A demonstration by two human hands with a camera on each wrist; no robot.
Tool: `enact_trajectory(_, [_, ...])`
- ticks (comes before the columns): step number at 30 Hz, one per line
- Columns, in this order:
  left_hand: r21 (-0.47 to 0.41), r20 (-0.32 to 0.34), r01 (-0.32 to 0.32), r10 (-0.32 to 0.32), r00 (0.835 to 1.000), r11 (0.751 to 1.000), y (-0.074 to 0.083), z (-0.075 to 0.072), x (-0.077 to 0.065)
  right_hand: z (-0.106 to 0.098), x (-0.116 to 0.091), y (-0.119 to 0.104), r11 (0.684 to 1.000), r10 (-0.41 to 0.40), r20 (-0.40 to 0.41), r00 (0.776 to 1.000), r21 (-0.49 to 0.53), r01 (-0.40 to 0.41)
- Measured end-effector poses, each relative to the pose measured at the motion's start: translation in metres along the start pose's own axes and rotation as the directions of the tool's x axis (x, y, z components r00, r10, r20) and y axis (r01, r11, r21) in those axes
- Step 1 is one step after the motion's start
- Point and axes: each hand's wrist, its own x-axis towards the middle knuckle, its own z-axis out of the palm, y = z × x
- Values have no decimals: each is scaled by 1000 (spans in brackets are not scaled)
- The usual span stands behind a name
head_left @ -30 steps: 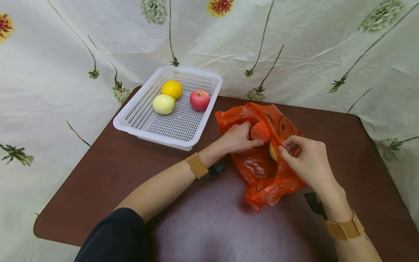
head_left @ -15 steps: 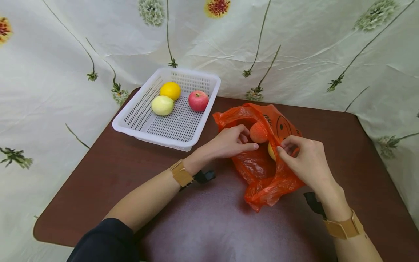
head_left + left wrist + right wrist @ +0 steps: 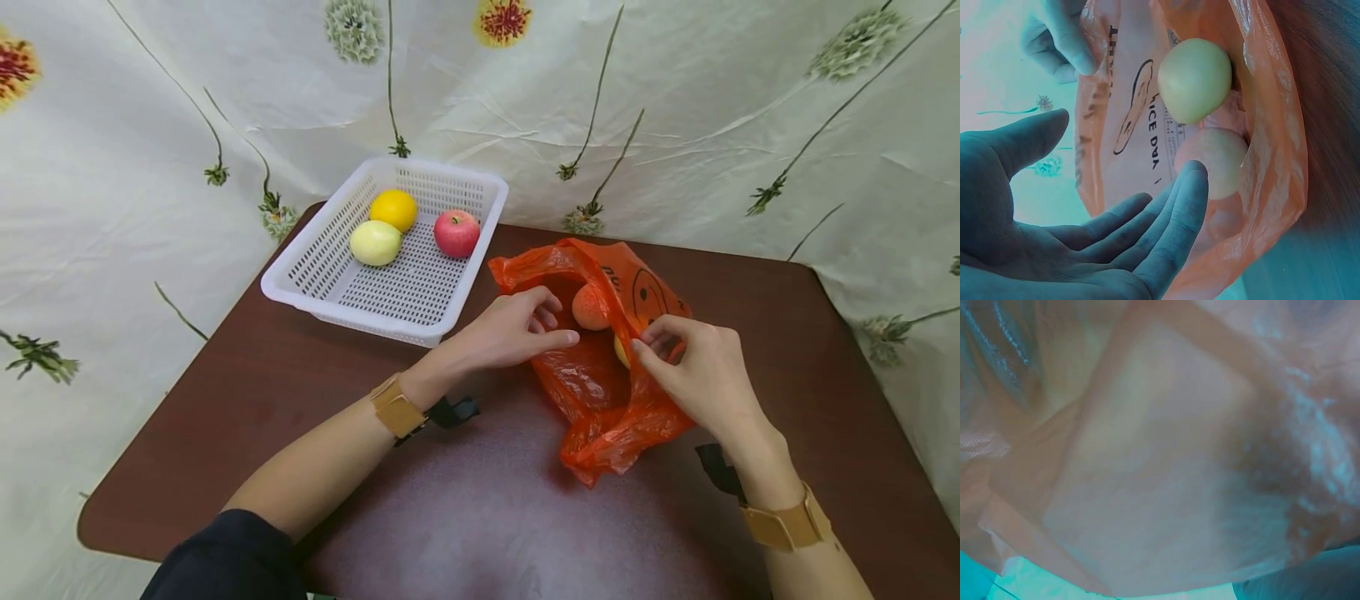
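Note:
A red plastic bag (image 3: 592,425) with a printed smiley lies on the table, its mouth spread toward the left. Inside it sit a reddish peach-like fruit (image 3: 591,307) and a yellow fruit (image 3: 622,352), mostly covered by the bag's edge in the head view. The left wrist view shows the yellow fruit (image 3: 1195,81) whole. At the bag's mouth is my left hand (image 3: 517,329), fingers loosely bent and holding nothing, apart from the peach-like fruit. My right hand (image 3: 697,367) pinches the bag's near-right rim between thumb and fingers. Blurred bag plastic fills most of the right wrist view.
Back left on the brown table (image 3: 315,392) stands a white slotted basket (image 3: 360,319). In it lie a yellow-orange fruit (image 3: 393,210), a pale yellow-green fruit (image 3: 376,242) and a red apple (image 3: 457,233). A flower-print cloth (image 3: 480,92) hangs behind the table.
My left hand has let go of the peach-like fruit inside the bag and drawn back to the left. My right hand keeps its pinch on the bag's rim.

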Motion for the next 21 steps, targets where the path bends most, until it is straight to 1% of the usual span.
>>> enact_trajectory(9, [13, -21, -12, 13, 1000, 1000, -1, -8, -16, -4, -7, 0, 999, 36, 8, 999, 1, -36])
enact_trajectory(11, [12, -25, -28, 28, 999, 1000, -2, -9, -18, -5, -10, 0, 999, 49, -2, 999, 11, -49])
enact_trajectory(16, [1, -46, -53, 53, 998, 999, -7, -14, -25, -10, -17, 0, 997, 70, -19, 997, 26, -69])
enact_trajectory(21, [-28, -59, -49, 47, 997, 998, -9, -19, -32, -13, -23, 0, 998, 68, -33, 997, 21, -67])
